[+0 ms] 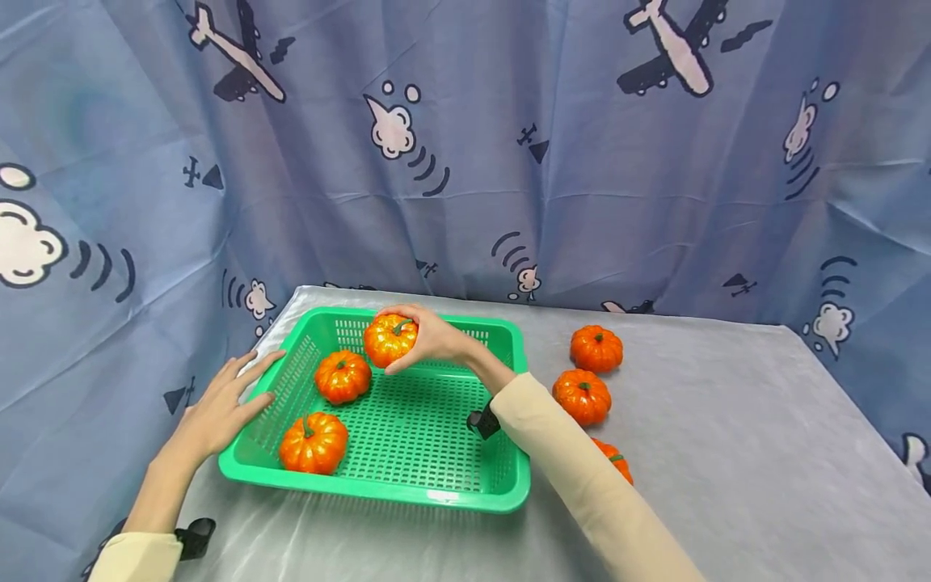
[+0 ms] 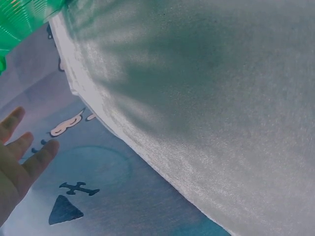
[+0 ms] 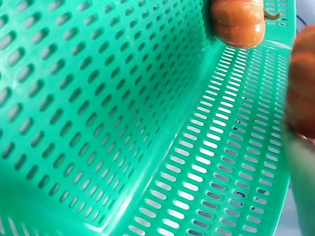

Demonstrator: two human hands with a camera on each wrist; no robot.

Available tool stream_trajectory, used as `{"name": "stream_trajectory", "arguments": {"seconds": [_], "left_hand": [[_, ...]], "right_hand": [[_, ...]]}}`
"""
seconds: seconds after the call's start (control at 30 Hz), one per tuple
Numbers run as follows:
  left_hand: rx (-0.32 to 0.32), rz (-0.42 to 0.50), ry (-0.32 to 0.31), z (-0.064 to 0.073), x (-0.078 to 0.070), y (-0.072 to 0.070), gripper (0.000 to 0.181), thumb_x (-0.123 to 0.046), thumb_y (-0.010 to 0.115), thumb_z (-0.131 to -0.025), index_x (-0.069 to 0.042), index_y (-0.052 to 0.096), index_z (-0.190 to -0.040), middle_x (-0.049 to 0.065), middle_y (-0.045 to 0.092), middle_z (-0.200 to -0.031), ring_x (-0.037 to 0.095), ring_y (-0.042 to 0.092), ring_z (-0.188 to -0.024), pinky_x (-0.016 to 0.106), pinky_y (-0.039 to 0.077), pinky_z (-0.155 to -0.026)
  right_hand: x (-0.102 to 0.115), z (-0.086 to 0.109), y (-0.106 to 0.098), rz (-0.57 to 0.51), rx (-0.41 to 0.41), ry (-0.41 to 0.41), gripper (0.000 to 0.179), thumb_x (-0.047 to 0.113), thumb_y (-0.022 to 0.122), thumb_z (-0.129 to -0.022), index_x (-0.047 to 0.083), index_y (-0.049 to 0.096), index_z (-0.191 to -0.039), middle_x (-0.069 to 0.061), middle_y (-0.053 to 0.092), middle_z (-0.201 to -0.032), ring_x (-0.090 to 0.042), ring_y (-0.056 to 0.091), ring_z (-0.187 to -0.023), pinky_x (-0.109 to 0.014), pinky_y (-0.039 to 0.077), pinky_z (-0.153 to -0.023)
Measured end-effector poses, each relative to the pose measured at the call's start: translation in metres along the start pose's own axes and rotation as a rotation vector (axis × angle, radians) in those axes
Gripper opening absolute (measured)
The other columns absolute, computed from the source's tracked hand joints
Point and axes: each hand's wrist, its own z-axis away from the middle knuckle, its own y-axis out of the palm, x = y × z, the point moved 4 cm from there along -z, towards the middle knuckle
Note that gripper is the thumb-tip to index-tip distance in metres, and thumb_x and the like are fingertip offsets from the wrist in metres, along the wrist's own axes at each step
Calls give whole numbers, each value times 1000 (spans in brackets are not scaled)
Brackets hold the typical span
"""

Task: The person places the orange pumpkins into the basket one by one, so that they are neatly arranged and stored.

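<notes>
A small orange pumpkin [image 1: 389, 341] is in my right hand [image 1: 431, 333], gripped between thumb and fingers over the back of a green plastic basket [image 1: 374, 503]. Part of that held pumpkin also shows at the right edge of the right wrist view. Inside the basket, two more pumpkins lie along the left side, one nearer the back [image 1: 343, 377] and one in the front left corner [image 1: 314, 444]. My left hand [image 1: 218, 408] is at the basket's left rim with its fingers spread; whether it touches the rim I cannot tell.
Three pumpkins stand in a row right of the basket: a back one [image 1: 596, 348], a middle one [image 1: 582, 397] and a front one [image 1: 615, 461] partly behind my right sleeve. A silvery-grey cloth [image 1: 735, 436] covers the table. Behind hangs a blue curtain [image 1: 465, 162] with airplane prints.
</notes>
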Motion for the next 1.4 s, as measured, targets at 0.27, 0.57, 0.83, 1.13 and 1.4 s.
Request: {"name": "stream_trajectory", "arguments": {"seconds": [0.27,0.57,0.83,1.13,1.4], "left_hand": [[5,5,-3,0,0,3,58,-39,47,-98,-23,31,-151,28,22,-151,55,15,-136,89,15,-75],[7,1,-6,1,0,2,58,-39,47,-98,-24,30,-152,28,22,-151,54,16,-136,88,17,-75],[9,3,-14,2,0,2,59,-40,47,-98,-23,29,-152,28,22,-151,54,15,-136,88,17,-75],[8,-7,-13,0,0,1,59,-39,47,-98,-24,30,-152,28,22,-151,53,18,-135,88,18,-75],[12,-10,-14,0,-1,1,59,-40,47,-98,-23,30,-152,28,22,-150,54,17,-135,88,17,-75]], "right_hand": [[-3,4,3,347,108,4,74,10,86,-65,12,53,-132,-6,55,-127,-20,55,-106,-25,51,-81],[-2,5,13,663,261,-52,71,5,83,-65,10,54,-130,-10,50,-127,-23,50,-113,-30,48,-88],[-3,4,20,788,303,-23,73,12,86,-67,13,55,-133,-11,44,-130,-24,42,-119,-33,47,-92],[-5,5,22,851,327,48,73,14,85,-69,15,53,-136,-9,45,-133,-22,43,-120,-31,49,-88],[-8,4,27,879,353,129,76,16,84,-72,18,49,-140,-9,42,-140,-22,43,-125,-31,49,-89]]}}
